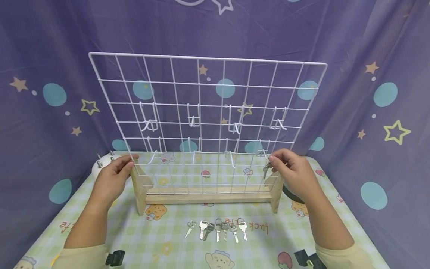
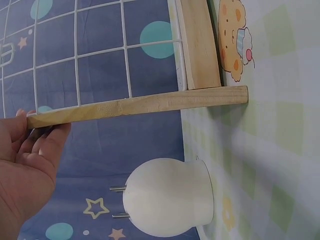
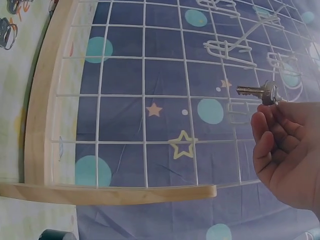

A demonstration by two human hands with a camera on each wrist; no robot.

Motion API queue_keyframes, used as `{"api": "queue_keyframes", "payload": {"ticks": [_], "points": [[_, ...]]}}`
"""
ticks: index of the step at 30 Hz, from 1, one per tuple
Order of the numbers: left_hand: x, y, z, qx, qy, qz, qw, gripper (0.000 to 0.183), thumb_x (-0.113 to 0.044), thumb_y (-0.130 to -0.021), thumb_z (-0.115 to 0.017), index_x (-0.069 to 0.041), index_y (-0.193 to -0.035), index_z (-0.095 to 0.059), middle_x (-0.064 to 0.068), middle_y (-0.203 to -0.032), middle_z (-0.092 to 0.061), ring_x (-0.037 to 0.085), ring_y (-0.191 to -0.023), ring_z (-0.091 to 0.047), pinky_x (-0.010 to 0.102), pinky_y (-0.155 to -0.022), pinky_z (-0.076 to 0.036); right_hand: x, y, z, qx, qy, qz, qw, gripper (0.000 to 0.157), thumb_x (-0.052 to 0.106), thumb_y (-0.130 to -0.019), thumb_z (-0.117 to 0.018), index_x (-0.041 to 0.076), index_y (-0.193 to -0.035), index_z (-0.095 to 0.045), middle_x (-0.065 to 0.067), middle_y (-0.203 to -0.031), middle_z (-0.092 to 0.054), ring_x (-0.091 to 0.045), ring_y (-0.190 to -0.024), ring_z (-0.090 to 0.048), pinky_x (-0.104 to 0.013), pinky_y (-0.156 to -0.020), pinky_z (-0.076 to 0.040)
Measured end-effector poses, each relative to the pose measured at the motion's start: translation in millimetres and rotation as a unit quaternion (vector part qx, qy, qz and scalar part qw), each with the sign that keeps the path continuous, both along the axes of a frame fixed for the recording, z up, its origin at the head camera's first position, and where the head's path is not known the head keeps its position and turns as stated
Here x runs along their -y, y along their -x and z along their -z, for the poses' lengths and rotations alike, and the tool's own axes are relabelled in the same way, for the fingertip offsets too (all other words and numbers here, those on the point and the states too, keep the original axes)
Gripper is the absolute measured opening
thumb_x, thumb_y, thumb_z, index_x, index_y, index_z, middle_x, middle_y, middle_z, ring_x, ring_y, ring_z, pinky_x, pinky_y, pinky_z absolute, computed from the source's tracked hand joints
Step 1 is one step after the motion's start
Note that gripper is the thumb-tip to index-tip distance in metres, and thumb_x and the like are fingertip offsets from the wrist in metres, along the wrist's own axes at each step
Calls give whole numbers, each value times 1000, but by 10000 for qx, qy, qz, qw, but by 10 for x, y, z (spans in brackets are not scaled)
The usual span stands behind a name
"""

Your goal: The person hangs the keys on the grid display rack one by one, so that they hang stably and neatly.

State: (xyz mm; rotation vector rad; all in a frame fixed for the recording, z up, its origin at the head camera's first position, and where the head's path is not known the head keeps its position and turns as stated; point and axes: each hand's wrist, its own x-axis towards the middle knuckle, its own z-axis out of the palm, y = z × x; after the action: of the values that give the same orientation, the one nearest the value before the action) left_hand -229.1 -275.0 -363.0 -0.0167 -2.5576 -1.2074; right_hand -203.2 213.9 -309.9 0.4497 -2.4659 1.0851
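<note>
A white wire grid panel [image 1: 208,58] stands in a wooden stand [image 1: 208,199]. White hooks [image 1: 231,158] hang on it in two rows. My left hand [image 1: 109,183] grips the top of the stand's left upright [image 2: 135,106], thumb on one side and fingers on the other. Between thumb and fingertips, my right hand [image 1: 295,173] pinches a key [image 3: 252,91] by its ring end. That key is right at the lower row's rightmost hook [image 1: 264,153], its blade pointing down in the head view. Fingertips partly hide the ring.
Several loose keys [image 1: 203,226] lie in a row on the checked tablecloth [image 1: 134,244] before the stand. Behind the left upright sits a white rounded object [image 2: 165,197] with metal prongs. A dark round object [image 1: 291,192] is behind the right upright. A purple curtain [image 1: 215,33] surrounds the table.
</note>
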Motion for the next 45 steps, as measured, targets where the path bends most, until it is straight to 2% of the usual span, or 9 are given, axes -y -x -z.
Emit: {"api": "queue_keyframes", "payload": {"ticks": [2, 8, 12, 16, 22, 29, 36, 45], "points": [[-1, 1, 3, 10, 15, -3, 10000, 51, -47, -103, -43, -14, -140, -55, 6, -139, -59, -2, -114, -54, 4, -84, -48, -6, 17, 25, 48, 45, -40, 10000, 23, 31, -101, -56, 11, -99, -67, 4, -81, -68, -10, -74, -63, -23, -60, -52], [4, -9, -1, 99, -59, 13, 9999, 51, -46, -103, -42, -15, -140, -54, 8, -138, -59, 4, -116, -55, 10, -88, -52, -13, 64, 74, 241, 76, -21, 9997, 24, 34, -101, -56, 13, -100, -67, -3, -87, -71, -8, -77, -63, -23, -64, -54], [8, -15, -2, 113, -91, 44, 9999, 50, -46, -103, -43, -15, -141, -54, 8, -139, -59, -2, -113, -54, 10, -88, -52, -9, 80, 79, 310, -39, 102, 9995, 26, 38, -101, -56, 14, -102, -67, -4, -89, -72, -10, -79, -64, -23, -65, -54], [13, -17, 1, 43, -107, 95, 9999, 48, -44, -103, -43, -15, -140, -55, 9, -137, -60, -8, -109, -52, 8, -86, -51, 5, 98, 86, 327, -118, 244, 9991, 24, 38, -100, -57, 16, -102, -67, -2, -87, -72, -13, -79, -64, -24, -64, -54], [15, -18, 3, 26, -110, 99, 9999, 48, -43, -103, -44, -14, -140, -55, 10, -137, -59, -10, -108, -52, 6, -85, -50, 41, 158, 107, 67, -181, 394, 9990, 24, 37, -99, -58, 15, -100, -67, 5, -81, -70, -12, -75, -65, -25, -62, -54], [-2, -27, -2, 23, -173, 126, 9998, 48, -42, -104, -44, -12, -139, -55, 10, -138, -59, -12, -107, -51, 5, -86, -49, 67, 202, 115, 95, -165, 608, 9980, 26, 40, -99, -57, 15, -98, -66, -3, -81, -71, -14, -73, -64, -26, -58, -51], [4, -18, -12, 46, -105, 111, 9999, 48, -43, -104, -44, -14, -140, -55, 9, -138, -59, -8, -109, -52, 9, -88, -51, 93, 257, 108, 45, -155, 783, 9968, 31, 42, -99, -57, 13, -98, -68, 1, -79, -70, -12, -73, -65, -28, -64, -50], [-3, -14, -13, 25, -91, 91, 9999, 47, -42, -104, -44, -13, -140, -55, 9, -137, -60, -9, -109, -52, 10, -89, -52, 90, 248, 103, 287, -220, 814, 9960, 35, 47, -99, -54, 15, -101, -67, 2, -83, -70, -16, -76, -66, -32, -68, -51]]}}
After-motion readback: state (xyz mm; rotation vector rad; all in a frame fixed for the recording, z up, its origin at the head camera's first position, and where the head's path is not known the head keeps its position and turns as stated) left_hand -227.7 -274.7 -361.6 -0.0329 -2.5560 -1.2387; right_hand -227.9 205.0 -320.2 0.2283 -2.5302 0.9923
